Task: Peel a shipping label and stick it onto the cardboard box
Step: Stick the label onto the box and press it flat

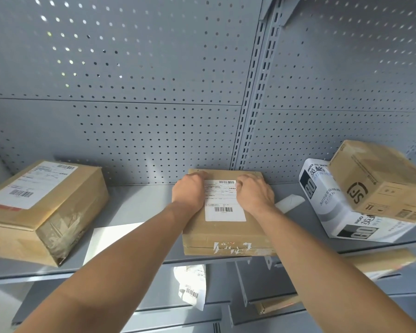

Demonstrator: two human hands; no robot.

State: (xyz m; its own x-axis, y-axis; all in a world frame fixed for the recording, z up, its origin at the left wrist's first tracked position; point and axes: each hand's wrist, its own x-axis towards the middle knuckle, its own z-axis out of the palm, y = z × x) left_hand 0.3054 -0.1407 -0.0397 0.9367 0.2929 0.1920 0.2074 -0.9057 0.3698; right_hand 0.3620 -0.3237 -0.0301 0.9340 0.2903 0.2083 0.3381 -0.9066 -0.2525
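A flat brown cardboard box [226, 233] lies on the grey metal shelf [142, 203] in the middle. A white shipping label [222, 205] with two barcodes lies flat on the box's top. My left hand [189, 191] rests on the label's left edge, fingers curled toward its upper left corner. On the label's right edge sits my right hand [255, 193], fingers curled at its upper right corner. Both hands press down on the label and box; neither lifts anything.
A bigger labelled cardboard box [41, 207] stands at the left. A white backing sheet [106, 239] lies beside my left forearm, another white sheet [289, 203] at the right. A white printed carton [341, 212] with a brown box [380, 181] on it stands right. Lower shelves hold a white parcel bag [192, 284].
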